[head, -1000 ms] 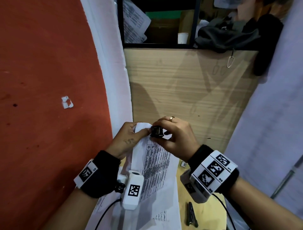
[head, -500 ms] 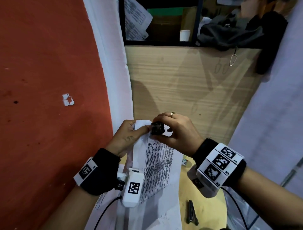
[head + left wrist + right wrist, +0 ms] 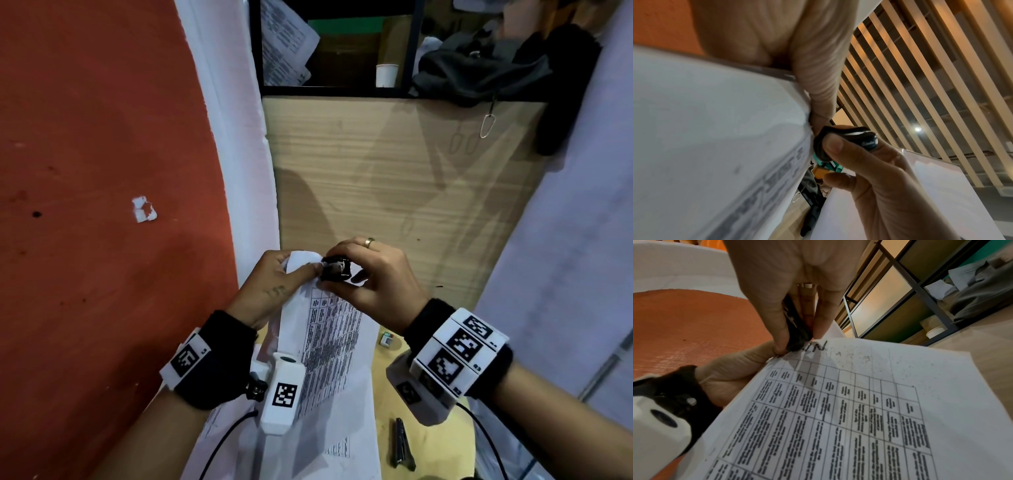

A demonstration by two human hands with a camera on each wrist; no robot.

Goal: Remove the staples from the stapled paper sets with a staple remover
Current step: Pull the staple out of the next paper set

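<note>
I have the paper set [image 3: 329, 346] lifted off the desk [image 3: 431, 442], its far corner raised toward the wooden panel [image 3: 394, 178]. My left hand [image 3: 270, 287] pinches that corner, thumb on the printed face and the other fingers behind the sheets; in the left wrist view the thumb [image 3: 818, 78] lies along the paper edge. My right hand [image 3: 373, 277] pinches the black staple remover [image 3: 337, 269] between thumb and fingers, and the tool's tip sits on the same corner, touching the left thumb tip. In the right wrist view the remover [image 3: 797, 331] meets the paper just beside the handwritten letters above the printed table. I cannot tell whether its jaws have bitten a staple: the fingers hide them.

On the desk, below the right wrist, lies a dark flat tool [image 3: 402, 445]. A small box [image 3: 387, 339] sits just right of the paper set. More sheets [image 3: 322, 455] lie under the raised set. A red wall [image 3: 102, 171] stands left of the panel.
</note>
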